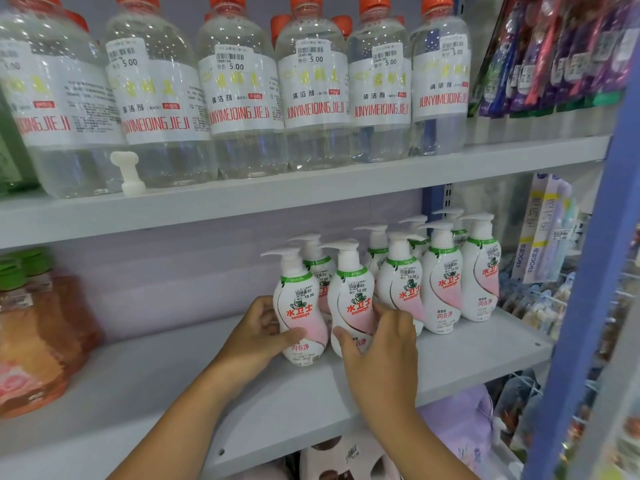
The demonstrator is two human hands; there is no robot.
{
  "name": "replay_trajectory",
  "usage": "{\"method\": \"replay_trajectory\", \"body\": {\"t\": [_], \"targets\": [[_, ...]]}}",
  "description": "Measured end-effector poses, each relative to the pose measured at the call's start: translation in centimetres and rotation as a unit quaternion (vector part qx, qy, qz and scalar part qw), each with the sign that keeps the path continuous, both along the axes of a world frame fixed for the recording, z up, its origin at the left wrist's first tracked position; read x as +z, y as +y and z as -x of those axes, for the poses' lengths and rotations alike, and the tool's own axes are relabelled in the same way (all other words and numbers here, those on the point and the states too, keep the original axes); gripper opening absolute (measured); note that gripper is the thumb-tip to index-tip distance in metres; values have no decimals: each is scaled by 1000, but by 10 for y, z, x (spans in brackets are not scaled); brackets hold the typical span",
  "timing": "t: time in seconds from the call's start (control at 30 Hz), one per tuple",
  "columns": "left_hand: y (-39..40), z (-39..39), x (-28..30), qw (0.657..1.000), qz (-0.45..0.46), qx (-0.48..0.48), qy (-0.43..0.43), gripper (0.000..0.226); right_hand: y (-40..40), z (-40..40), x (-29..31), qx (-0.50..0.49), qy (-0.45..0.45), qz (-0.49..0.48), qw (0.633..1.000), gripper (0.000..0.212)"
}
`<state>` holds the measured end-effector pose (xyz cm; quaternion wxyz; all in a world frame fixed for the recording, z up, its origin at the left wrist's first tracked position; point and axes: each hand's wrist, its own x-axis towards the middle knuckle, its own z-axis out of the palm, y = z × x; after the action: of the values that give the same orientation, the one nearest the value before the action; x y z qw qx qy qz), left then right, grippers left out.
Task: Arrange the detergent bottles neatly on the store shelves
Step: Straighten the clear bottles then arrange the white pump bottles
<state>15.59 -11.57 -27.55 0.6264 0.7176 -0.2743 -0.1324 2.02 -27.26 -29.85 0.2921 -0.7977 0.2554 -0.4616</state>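
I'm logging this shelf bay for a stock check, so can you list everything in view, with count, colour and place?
Clear bottles: at least six in front, more caps behind; orange caps, white labels; upper shelf.
White plastic piece: one; upper shelf edge, in front of the clear bottles.
Pump bottles: about ten; white and pink, green collars; middle shelf, right part.
Orange bottles: at least two; green caps; middle shelf, far left.
Hanging packets: several; purple and pink; upper right.
Shelf boards: grey-white; blue upright at right.
Goods below: unclear.
Left hand: grips the leftmost front pump bottle.
Right hand: grips the pump bottle beside it.
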Motion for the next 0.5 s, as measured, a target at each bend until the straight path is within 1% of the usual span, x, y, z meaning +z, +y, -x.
{"method": "replay_trajectory", "body": {"t": [0.13,0.23,0.37,0.5], "targets": [[0,9,-5,999,-19,3,-47,55,-3,0,1,-13,-2,15,1000,57],[-1,18,-7,996,-30,10,-86,57,-8,1,1,-8,-3,14,1000,58],[-1,24,-7,993,-31,29,-109,66,-8,3,1,3,-8,17,1000,60],[-1,24,-7,992,-33,37,-118,61,-12,4,1,10,0,20,1000,63]]}}
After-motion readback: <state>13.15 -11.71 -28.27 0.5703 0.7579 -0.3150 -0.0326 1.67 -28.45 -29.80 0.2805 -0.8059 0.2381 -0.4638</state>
